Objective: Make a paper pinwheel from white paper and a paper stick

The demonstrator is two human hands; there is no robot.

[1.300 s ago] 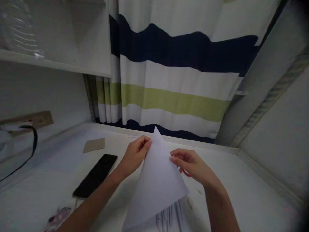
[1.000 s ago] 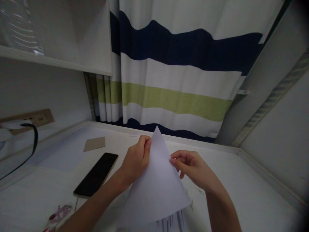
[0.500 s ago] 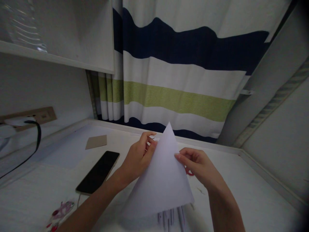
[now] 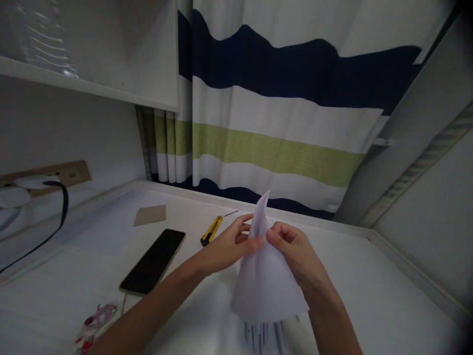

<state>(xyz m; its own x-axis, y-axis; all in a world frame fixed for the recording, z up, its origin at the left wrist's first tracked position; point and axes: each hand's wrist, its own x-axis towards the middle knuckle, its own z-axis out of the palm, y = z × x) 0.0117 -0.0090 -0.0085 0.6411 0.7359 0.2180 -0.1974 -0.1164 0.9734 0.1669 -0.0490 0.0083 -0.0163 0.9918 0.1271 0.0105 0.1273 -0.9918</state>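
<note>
A sheet of white paper [image 4: 268, 291] is held upright above the desk, its top narrowing to a point and curling in on itself. My left hand [image 4: 240, 242] grips its left side, thumb across the front and fingers behind. On the right edge, my right hand [image 4: 286, 241] pinches the paper between thumb and curled fingers. Both thumbs nearly meet near the upper part of the sheet. Below the paper's lower edge, several thin pale rolled sticks [image 4: 256, 337] lie on the desk, partly hidden by it.
Left of my hands lie a yellow utility knife [image 4: 212, 230], a black phone [image 4: 153, 261] and a brown card [image 4: 150, 215]. Small pink and red items [image 4: 99, 318] sit at the front left. A striped curtain [image 4: 273, 148] hangs behind the white desk [image 4: 369, 286]. A plugged cable [image 4: 63, 207] runs down at left.
The flat triangular paper has been drawn together and now curls inward. My left hand has moved right towards my right hand, uncovering the utility knife.
</note>
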